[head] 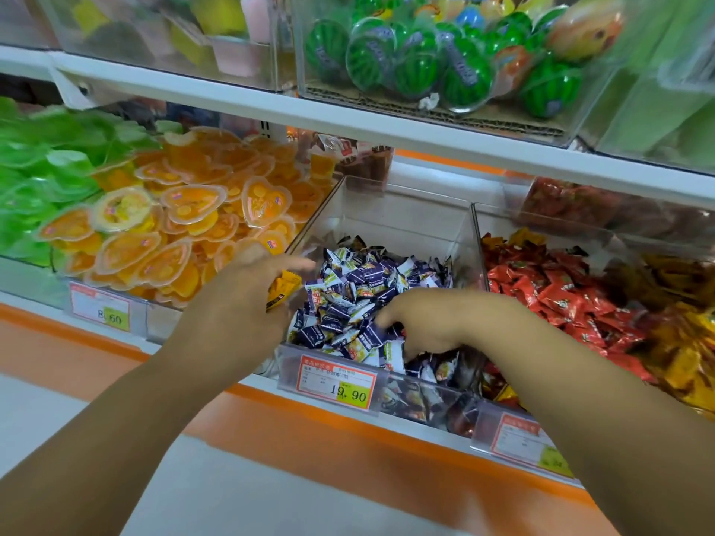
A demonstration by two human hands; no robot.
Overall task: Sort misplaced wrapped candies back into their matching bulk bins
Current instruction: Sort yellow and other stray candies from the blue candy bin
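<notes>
The left hand [247, 292] hovered at nine o'clock of the clear middle bin [406, 214], its fingers closed around a yellow wrapped candy [284, 289] held just above the bin's left edge. That bin was heaped with purple-and-white wrapped candies [360, 280], and a price tag [336, 383] was clipped to its front wall at six o'clock. The right hand [425, 326] lay on the pile toward the front, fingers curled down among the wrappers; whether they pinched a piece could not be told. At three o'clock, past a clear divider [479, 241], lay red-wrapped candies [541, 292], with yellow-wrapped candies [685, 353] piled farther along the same way. At nine o'clock of the middle bin sat orange heart-shaped jelly cups [185, 226], and beyond them green jelly cups [38, 168]. At twelve o'clock, above the white shelf [348, 120], watermelon-patterned balls [410, 67] filled a clear box.
</notes>
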